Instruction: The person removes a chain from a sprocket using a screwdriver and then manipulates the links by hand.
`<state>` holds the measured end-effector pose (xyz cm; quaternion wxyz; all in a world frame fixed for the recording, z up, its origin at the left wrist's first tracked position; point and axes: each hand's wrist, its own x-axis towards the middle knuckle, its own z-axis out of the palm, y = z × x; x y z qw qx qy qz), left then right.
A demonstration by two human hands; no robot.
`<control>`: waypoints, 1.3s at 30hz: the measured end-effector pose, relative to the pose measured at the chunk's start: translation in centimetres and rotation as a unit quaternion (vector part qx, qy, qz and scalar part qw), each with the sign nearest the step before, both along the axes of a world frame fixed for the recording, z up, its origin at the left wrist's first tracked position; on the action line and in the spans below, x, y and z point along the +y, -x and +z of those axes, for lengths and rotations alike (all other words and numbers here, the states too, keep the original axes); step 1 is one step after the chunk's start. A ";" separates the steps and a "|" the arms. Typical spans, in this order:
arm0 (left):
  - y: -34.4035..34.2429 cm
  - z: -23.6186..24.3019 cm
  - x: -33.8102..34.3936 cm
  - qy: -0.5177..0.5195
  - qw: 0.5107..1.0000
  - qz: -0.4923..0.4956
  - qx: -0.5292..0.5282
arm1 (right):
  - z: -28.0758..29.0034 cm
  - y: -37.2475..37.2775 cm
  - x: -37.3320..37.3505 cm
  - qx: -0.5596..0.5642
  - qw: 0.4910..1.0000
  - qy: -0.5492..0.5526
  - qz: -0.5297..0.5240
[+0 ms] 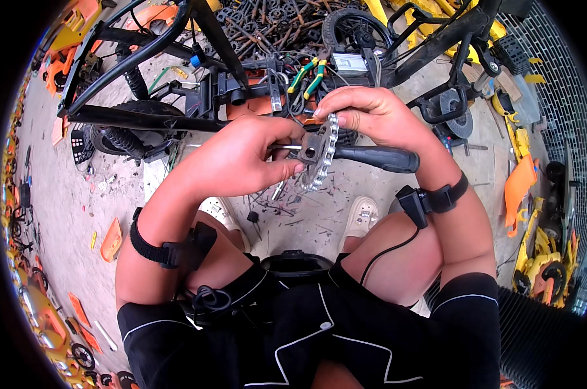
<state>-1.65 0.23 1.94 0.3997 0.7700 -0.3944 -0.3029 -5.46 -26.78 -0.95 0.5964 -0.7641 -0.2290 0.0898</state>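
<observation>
Just ahead of my knees, my left hand (248,155) is closed on a rusty metal block with a hole (311,152), thumb below and fingers behind it. Against the block's right side, a silver roller chain (329,146) hangs in a curved band. My right hand (377,117) pinches the top of the chain between thumb and fingers. A black handle (381,158) sticks out to the right of the chain, under my right hand. At my left fingers a thin metal shaft (285,147) shows; whether it joins the handle is hidden.
A black vehicle frame (144,118) with wheels stands across the front. Green-and-yellow pliers (316,79) lie on it beside a silver box (350,63). Behind is a heap of rusty metal parts (261,29). Orange and yellow panels (519,188) and debris lie around.
</observation>
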 end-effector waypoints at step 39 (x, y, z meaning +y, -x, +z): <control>-0.8 0.4 1.4 0.077 0.951 0.126 -0.270 | -5.7 -0.7 4.5 0.250 0.943 -0.203 -0.087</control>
